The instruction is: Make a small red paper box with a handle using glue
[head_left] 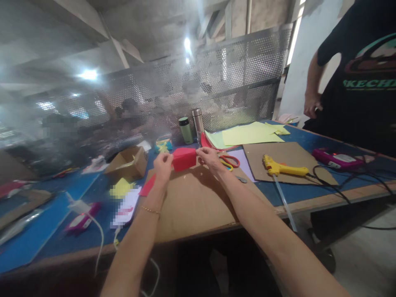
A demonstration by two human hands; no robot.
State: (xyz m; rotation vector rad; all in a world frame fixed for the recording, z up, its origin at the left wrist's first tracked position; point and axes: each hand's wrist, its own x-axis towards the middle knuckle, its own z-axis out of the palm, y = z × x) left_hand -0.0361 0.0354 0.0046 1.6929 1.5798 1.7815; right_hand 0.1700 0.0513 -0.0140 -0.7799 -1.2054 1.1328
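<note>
A folded piece of red paper or felt (185, 160) is held up over a brown cardboard sheet (198, 202). My left hand (163, 166) pinches its left end, and my right hand (209, 158) pinches its right end. Both hands are closed at the fingertips. Beside my left wrist a second red piece (147, 186) lies on the cardboard's left edge. Scissors with orange and yellow handles (231, 161) lie just right of my right hand, partly hidden by it.
A yellow glue gun (283, 167) rests on another cardboard sheet (256, 154) at right, its cord trailing off. Behind stand a green tumbler (186, 131) and a steel flask (197, 120). Left are a cardboard box (128, 163) and a phone (126, 208). A person (365, 78) stands at right.
</note>
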